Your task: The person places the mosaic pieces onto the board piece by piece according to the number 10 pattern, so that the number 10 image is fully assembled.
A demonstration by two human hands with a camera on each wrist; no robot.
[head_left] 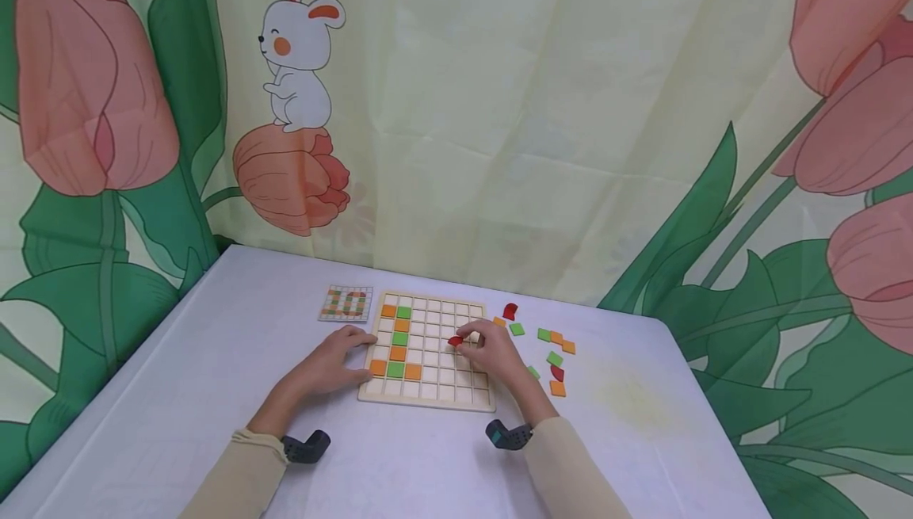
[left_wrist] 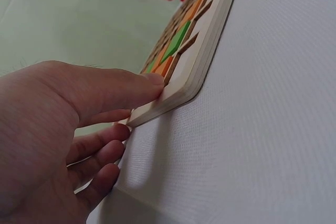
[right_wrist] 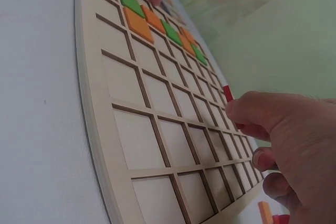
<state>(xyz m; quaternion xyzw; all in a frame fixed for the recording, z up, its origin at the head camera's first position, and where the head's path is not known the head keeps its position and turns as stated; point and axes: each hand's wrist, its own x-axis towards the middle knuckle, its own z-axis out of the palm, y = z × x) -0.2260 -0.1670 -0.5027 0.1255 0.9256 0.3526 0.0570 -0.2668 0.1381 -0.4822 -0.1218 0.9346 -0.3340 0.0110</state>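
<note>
A wooden grid board [head_left: 444, 392] lies on the table, with several orange and green square tiles set in its left columns, such as a green tile [head_left: 395, 370] in the lower part. My left hand [head_left: 328, 362] rests at the board's left edge. In the left wrist view its thumb [left_wrist: 142, 85] touches the corner beside an orange tile, and the other fingers lie loosely along the side. Over the right half of the board my right hand [head_left: 494, 351] pinches a red curved-edged piece [head_left: 455, 341] between thumb and fingers. That piece is partly hidden by the fingers in the right wrist view.
Loose pieces lie right of the board: a red piece [head_left: 509, 311], a green tile [head_left: 517, 330], an orange tile [head_left: 558, 388] and several others. Behind my left hand lies a small pattern card [head_left: 345, 314]. A printed curtain [head_left: 499, 146] hangs behind the table.
</note>
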